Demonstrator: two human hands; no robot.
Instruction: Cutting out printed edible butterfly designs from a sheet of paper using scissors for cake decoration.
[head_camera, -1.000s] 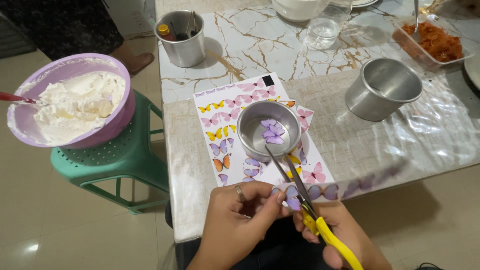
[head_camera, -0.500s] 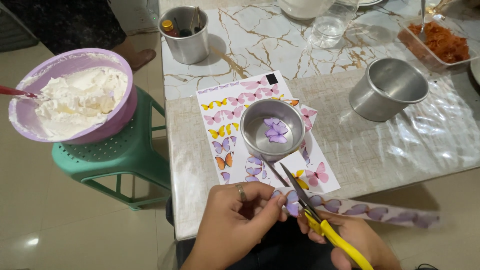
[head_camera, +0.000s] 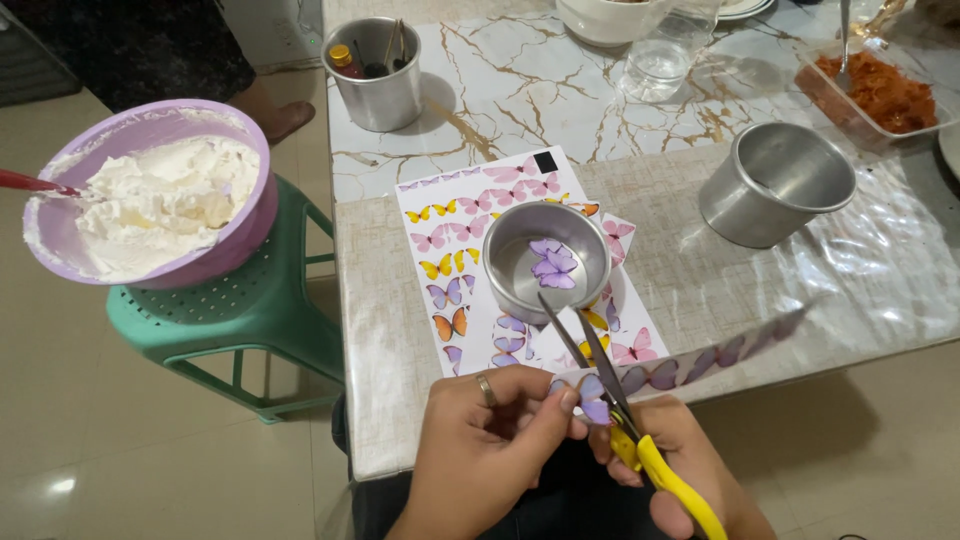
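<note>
At the table's near edge, the left hand (head_camera: 490, 455) pinches a thin, floppy butterfly strip (head_camera: 690, 365); the right hand (head_camera: 690, 470) grips half-open scissors (head_camera: 625, 415).

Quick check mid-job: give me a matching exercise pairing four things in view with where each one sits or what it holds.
Things:
1. lilac bowl
2. scissors
3. small round tin
4. tall tin

Places or states:
A. on the butterfly sheet, cut-out purple butterflies inside
B. on the green stool, full of white cream
C. in the right hand, blades open at the paper strip
D. far on the marble table, holding small bottles and sticks

Pairs: 1-B, 2-C, 3-A, 4-D
</note>
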